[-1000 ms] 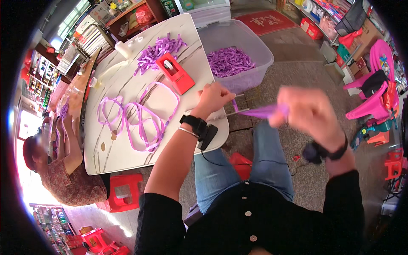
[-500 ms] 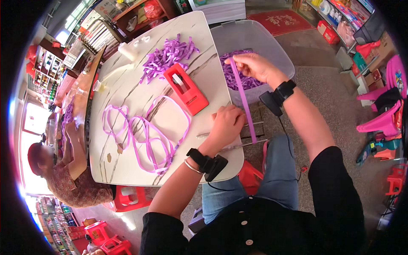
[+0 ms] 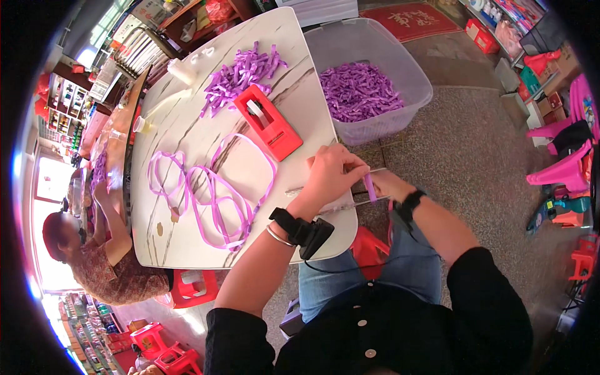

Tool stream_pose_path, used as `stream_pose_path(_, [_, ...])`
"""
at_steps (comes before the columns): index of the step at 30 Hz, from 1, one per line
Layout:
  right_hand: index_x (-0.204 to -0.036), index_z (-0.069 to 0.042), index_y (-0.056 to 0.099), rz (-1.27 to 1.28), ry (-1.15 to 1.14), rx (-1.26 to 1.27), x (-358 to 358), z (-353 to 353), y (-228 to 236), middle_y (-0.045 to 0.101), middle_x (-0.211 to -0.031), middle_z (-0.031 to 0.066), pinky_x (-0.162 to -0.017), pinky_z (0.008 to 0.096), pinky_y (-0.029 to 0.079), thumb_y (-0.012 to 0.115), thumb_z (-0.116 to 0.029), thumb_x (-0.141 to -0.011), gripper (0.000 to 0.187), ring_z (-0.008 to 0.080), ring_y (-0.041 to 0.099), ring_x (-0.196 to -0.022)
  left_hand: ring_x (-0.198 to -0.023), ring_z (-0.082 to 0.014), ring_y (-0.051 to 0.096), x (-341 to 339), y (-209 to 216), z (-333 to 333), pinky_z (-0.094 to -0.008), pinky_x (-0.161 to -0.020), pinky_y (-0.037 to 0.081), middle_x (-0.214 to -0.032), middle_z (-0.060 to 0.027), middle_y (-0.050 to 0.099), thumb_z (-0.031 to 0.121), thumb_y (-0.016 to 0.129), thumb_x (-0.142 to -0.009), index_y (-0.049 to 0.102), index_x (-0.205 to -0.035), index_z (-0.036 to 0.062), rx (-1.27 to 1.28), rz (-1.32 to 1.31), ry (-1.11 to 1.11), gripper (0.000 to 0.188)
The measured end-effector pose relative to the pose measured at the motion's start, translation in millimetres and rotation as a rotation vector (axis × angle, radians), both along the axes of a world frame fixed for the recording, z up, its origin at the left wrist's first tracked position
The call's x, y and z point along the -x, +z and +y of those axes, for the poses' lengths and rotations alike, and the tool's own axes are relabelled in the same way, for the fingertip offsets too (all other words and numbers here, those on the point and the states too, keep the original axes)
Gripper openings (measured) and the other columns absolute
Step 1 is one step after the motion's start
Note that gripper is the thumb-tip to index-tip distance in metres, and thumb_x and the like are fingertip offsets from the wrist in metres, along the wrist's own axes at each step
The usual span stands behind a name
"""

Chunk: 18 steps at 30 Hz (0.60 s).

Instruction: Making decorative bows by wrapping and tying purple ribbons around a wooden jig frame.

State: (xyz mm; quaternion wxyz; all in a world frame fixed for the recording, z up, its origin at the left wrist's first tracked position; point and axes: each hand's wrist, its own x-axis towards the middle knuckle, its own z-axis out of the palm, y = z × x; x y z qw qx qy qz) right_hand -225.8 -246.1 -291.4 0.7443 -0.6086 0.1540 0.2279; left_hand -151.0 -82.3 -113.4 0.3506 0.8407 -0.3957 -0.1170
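Note:
My left hand (image 3: 331, 174) rests at the near right edge of the white marble-look table (image 3: 187, 131), fingers pinched on a short piece of purple ribbon (image 3: 370, 187). My right hand (image 3: 389, 186) is just off the table edge, touching the left, and grips the same ribbon from below. A thin metal bar (image 3: 312, 187) lies along the edge under my left hand. A long purple ribbon (image 3: 212, 194) lies in loops on the table to the left. Both wrists carry black bands.
A red tape dispenser (image 3: 269, 122) and a pile of cut purple strips (image 3: 240, 75) lie farther back. A clear plastic tub (image 3: 400, 69) of purple strips stands on the floor. Another person (image 3: 87, 256) sits at left. Red stools (image 3: 190, 287) are under the table, pink chairs (image 3: 565, 169) at right.
My right hand has come back from the tub to the table edge beside my left hand. The long strip it held is gone; only a short piece shows between the hands.

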Motion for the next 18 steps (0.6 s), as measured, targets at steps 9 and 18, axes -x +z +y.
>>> stream_pose_path(9, [-0.105,-0.005,0.059,-0.032,-0.002,0.093,151,48,89,0.043,-0.059,-0.0052,-0.05,0.0182,0.031,0.044,-0.026,-0.09,0.03,0.0034,0.038,-0.054,-0.068,-0.0182,0.055,1,4,-3,-0.0337,-0.063,0.038,-0.068,-0.0023,0.057,0.028,0.066,-0.069,0.067,-0.07,0.0098,-0.125,-0.027,0.005,0.018])
stream_pose_path(18, [-0.103,-0.003,0.06,-0.142,-0.028,0.139,180,64,182,0.044,-0.056,-0.0045,-0.052,0.0187,0.033,0.041,-0.019,-0.09,0.027,0.0036,0.041,-0.054,-0.067,-0.0178,0.055,4,7,-6,-0.033,-0.062,0.037,-0.067,-0.0022,0.058,0.03,0.067,-0.069,0.065,-0.067,0.0081,-0.161,-0.028,0.003,0.022])
